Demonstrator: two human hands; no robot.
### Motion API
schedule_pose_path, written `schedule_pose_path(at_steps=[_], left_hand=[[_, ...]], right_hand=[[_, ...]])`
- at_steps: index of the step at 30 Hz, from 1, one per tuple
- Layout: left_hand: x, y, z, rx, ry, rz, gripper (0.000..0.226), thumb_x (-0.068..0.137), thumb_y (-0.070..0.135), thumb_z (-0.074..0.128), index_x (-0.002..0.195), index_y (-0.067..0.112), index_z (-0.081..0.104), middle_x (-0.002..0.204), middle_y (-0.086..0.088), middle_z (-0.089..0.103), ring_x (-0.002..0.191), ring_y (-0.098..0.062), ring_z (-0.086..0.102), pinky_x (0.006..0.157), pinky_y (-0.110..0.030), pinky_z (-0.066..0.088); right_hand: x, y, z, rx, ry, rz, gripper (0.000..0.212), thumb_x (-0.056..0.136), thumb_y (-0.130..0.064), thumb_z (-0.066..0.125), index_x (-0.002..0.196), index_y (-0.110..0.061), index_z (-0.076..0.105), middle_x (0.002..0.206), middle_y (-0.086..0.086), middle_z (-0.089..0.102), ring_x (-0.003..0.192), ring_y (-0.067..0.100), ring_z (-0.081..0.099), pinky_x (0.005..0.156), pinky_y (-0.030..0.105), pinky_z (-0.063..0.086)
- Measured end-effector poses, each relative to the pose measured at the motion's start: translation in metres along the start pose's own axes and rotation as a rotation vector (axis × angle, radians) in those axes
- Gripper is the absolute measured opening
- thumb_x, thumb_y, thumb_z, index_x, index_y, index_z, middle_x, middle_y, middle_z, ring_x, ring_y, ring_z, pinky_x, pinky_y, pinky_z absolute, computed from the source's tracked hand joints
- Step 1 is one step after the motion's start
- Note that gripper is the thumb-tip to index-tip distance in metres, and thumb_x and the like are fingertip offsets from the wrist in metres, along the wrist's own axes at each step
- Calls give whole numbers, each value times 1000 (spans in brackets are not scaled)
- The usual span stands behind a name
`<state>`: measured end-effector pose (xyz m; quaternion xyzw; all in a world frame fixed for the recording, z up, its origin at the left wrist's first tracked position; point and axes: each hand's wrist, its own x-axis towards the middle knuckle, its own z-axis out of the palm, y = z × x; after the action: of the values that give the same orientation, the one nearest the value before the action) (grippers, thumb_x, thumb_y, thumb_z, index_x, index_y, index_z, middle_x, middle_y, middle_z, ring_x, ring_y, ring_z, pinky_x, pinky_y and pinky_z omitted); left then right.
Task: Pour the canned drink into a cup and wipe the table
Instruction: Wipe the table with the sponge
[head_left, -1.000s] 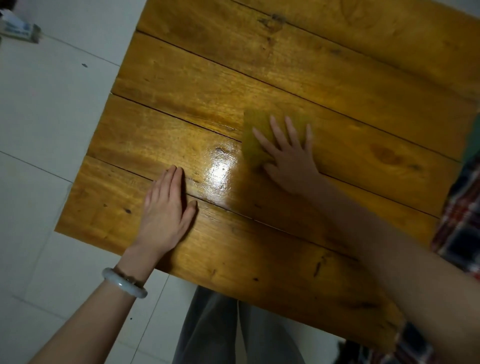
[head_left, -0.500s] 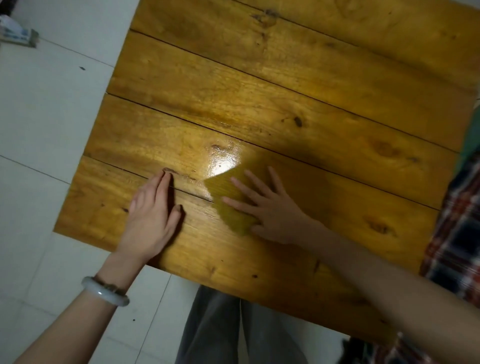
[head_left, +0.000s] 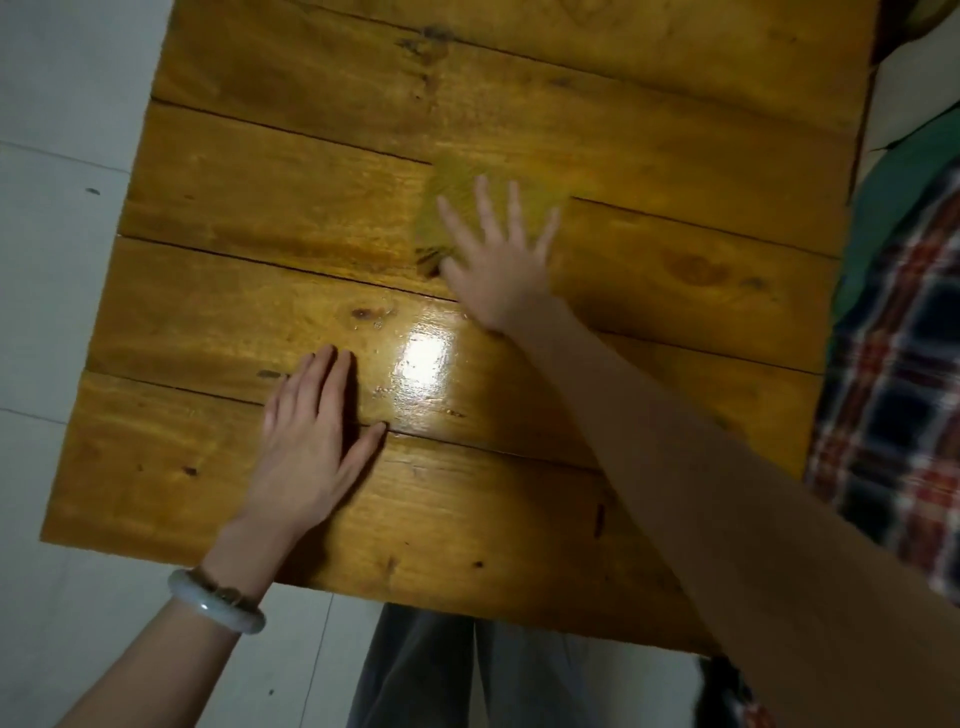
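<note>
1. Table (head_left: 649, 130): wood, amber-brown varnish, made of broad planks laid side by side with dark seams between them. It fills most of the view. The near edge and left edge are visible; the far edge is cut off.
2. Floor (head_left: 52, 286): pale square tiles with thin grout lines and a few small dark specks, visible left of the table and below its near edge.
3. Plaid fabric (head_left: 893, 389): red, navy and white check, at the right edge beside the table.
4. Grey trousers (head_left: 426, 670): two legs below the near table edge, partly under it.
5. Green fabric (head_left: 893, 187): plain, at the upper right, above the plaid.
6. Left hand (head_left: 311, 441): palm down on the table near the near-left corner, fingers straight and together, thumb angled out, holding nothing. It lies across the seam between the two nearest planks.
7. Right hand (head_left: 498, 265): reached out to mid-table on a bare forearm, fingers straight and fanned wide, pressed flat on the cloth. Motion-blurred.
8. Cloth (head_left: 452, 182): yellow-green, flat on the table's middle planks, under the right hand's fingers; its far and left edges show past them.
9. Bracelet (head_left: 215, 603): pale, smooth bangle on the left wrist.
10. Glare patch (head_left: 423, 358): bright sheen on the varnish between the two hands.
11. Knot (head_left: 431, 44): dark mark in the far plank.
</note>
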<state>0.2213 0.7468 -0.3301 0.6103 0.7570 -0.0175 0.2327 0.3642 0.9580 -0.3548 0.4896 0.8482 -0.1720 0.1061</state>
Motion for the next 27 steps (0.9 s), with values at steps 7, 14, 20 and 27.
schedule_pose_path(at_steps=[7, 14, 20, 27], left_hand=[[6, 2, -10, 55, 7, 74, 68, 91, 46, 27, 146, 8, 20, 152, -16, 25, 140, -32, 21, 113, -48, 17], [25, 20, -13, 95, -25, 190, 70, 90, 50, 29, 147, 9, 21, 152, -16, 24, 140, -29, 19, 112, -49, 17], [34, 36, -8, 117, -43, 242, 75, 88, 59, 28, 148, 15, 20, 153, -14, 21, 141, -30, 18, 113, -49, 17], [28, 41, 3, 144, -64, 267, 77, 87, 59, 28, 148, 12, 21, 153, -14, 23, 141, -30, 17, 112, -45, 12]], right_hand=[[-114, 33, 47, -171, -14, -530, 71, 84, -54, 42, 147, -37, 14, 158, 4, 8, 144, 32, 0, 106, 65, -11], [-133, 158, 25, -161, 69, -156, 69, 78, -45, 31, 145, -39, 13, 156, 3, 15, 143, 33, 10, 106, 70, 4], [-123, 146, 22, 24, 113, 286, 68, 83, -54, 9, 148, -37, 5, 159, 3, -2, 144, 32, -6, 106, 69, -5], [-164, 46, 53, 86, 51, 265, 76, 74, -55, 23, 147, -34, 17, 157, 9, 11, 143, 39, 7, 103, 69, -6]])
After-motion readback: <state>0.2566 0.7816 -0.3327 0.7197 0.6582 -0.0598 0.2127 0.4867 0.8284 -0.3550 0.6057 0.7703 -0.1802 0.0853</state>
